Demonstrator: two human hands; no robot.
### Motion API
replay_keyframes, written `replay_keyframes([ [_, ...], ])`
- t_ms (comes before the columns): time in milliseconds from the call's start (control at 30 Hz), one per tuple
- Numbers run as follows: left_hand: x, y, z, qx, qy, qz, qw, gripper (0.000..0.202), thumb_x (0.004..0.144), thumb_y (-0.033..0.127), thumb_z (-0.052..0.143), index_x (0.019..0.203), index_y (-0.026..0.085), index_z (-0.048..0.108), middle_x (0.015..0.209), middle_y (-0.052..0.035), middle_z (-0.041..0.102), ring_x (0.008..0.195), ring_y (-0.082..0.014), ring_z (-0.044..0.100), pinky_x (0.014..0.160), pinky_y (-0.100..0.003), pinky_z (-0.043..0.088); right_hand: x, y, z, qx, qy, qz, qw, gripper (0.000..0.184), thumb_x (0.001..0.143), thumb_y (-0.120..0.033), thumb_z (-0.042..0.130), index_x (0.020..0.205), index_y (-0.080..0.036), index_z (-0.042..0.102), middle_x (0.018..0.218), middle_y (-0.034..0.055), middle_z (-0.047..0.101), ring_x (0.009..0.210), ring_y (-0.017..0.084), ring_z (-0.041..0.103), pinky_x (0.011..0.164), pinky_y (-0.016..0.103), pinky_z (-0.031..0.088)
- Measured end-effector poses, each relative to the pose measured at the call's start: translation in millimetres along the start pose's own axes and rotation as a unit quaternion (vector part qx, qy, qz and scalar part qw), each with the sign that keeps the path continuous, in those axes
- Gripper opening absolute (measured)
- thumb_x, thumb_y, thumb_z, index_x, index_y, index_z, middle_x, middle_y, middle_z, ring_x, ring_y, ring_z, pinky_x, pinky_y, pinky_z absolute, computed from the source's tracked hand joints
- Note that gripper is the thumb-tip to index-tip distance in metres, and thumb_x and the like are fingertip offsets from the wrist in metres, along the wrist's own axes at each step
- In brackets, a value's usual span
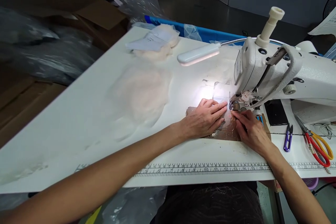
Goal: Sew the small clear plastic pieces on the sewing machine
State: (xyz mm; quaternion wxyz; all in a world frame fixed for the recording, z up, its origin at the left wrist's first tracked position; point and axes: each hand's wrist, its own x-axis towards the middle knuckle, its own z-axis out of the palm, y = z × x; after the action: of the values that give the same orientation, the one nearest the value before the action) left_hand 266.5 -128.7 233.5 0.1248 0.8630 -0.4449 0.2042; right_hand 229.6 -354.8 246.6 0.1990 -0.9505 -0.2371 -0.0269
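Observation:
My left hand (pixel 204 118) lies flat, fingers stretched toward the needle, on a small piece of sheer whitish fabric (pixel 225 121). My right hand (pixel 250 131) is closed, thumb and index finger at the fabric's edge just in front of the presser foot (pixel 234 105); its fingertips are partly hidden. The fabric passes beside the foot of a white sewing machine (pixel 312 77), over a brown, worn-looking patch (pixel 228 134) of the table. A lamp (pixel 198 55) lights the stitching spot brightly.
A sheer pale fabric heap (pixel 141 94) lies left on the white table (pixel 86 126), with a paper-topped bundle (pixel 149 42) behind. Purple thread snips (pixel 288 138), red- and yellow-handled scissors (pixel 316 143) and a black phone-like slab (pixel 276 112) sit right. A printed ruler (pixel 207 169) runs along the front edge.

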Motion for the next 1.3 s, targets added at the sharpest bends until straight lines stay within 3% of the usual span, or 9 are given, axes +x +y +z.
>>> replay_keyframes([
  [200,-1.2,0.4,0.9,0.006,0.001,0.004,1.0,0.035,0.102,0.029,0.035,0.115,0.012,0.062,0.127,-0.0141,0.063,0.093,-0.0254,0.057,0.078,-0.041,0.044,3.9,0.0,2.1,-0.082,-0.045,-0.027,0.995,0.041,0.1,-0.028,0.038,0.137,-0.029,0.055,0.103,0.0117,0.058,0.081,0.021,0.059,0.061,0.029,0.051],
  [367,1.4,0.9,-4.8,0.009,0.033,0.016,0.999,0.031,0.1,0.03,0.039,0.109,0.013,0.062,0.123,-0.0144,0.064,0.093,-0.0249,0.059,0.081,-0.042,0.043,5.7,-0.8,1.5,-0.091,-0.056,-0.037,0.994,0.04,0.098,-0.028,0.04,0.133,-0.028,0.059,0.103,0.012,0.057,0.081,0.022,0.059,0.056,0.027,0.046],
  [500,4.1,-1.8,-8.7,-0.024,0.048,0.058,0.997,0.025,0.099,0.025,0.041,0.108,0.013,0.061,0.111,-0.0119,0.068,0.09,-0.0213,0.062,0.086,-0.042,0.042,4.4,2.9,-1.0,-0.052,-0.038,-0.029,0.997,0.039,0.1,-0.03,0.039,0.132,-0.029,0.06,0.102,0.0107,0.059,0.082,0.021,0.06,0.063,0.03,0.051],
  [667,3.8,-6.0,-7.1,-0.084,0.0,0.1,0.991,0.023,0.098,0.022,0.04,0.099,0.015,0.061,0.103,-0.01,0.069,0.088,-0.0189,0.062,0.08,-0.036,0.044,5.1,4.9,-5.9,0.005,-0.03,-0.004,1.0,0.041,0.101,-0.027,0.037,0.138,-0.03,0.054,0.102,0.0081,0.062,0.093,0.021,0.062,0.08,0.033,0.053],
  [833,3.6,-4.6,-11.1,-0.08,-0.019,0.099,0.992,0.02,0.095,0.024,0.042,0.095,0.015,0.06,0.098,-0.0086,0.069,0.084,-0.0196,0.061,0.077,-0.037,0.043,12.4,-6.7,-8.9,-0.127,-0.099,0.011,0.987,0.044,0.1,-0.029,0.039,0.142,-0.034,0.049,0.11,0.0092,0.06,0.084,0.021,0.061,0.063,0.029,0.049],
  [933,4.1,-2.8,-13.3,-0.087,-0.02,0.086,0.992,0.019,0.091,0.021,0.043,0.1,0.016,0.059,0.099,-0.0086,0.068,0.085,-0.0194,0.06,0.079,-0.038,0.043,15.8,-12.5,-9.0,-0.169,-0.108,0.02,0.98,0.045,0.098,-0.026,0.042,0.141,-0.036,0.049,0.109,0.0092,0.059,0.076,0.02,0.06,0.056,0.028,0.044],
  [1167,4.9,0.2,-5.3,-0.113,0.01,0.071,0.991,0.023,0.097,0.02,0.039,0.09,0.016,0.061,0.085,-0.0052,0.066,0.071,-0.0158,0.057,0.068,-0.032,0.042,13.2,-13.1,-10.5,-0.155,-0.087,0.017,0.984,0.043,0.098,-0.026,0.042,0.139,-0.032,0.052,0.108,0.0102,0.061,0.08,0.021,0.062,0.056,0.027,0.045],
  [1300,5.7,2.3,-3.4,-0.13,0.024,0.056,0.99,0.027,0.102,0.024,0.039,0.088,0.017,0.062,0.084,-0.0027,0.068,0.073,-0.0141,0.06,0.069,-0.031,0.041,8.4,-5.8,-10.6,-0.091,-0.064,0.016,0.994,0.04,0.099,-0.025,0.044,0.137,-0.03,0.055,0.107,0.0092,0.061,0.088,0.021,0.063,0.067,0.029,0.05],
])
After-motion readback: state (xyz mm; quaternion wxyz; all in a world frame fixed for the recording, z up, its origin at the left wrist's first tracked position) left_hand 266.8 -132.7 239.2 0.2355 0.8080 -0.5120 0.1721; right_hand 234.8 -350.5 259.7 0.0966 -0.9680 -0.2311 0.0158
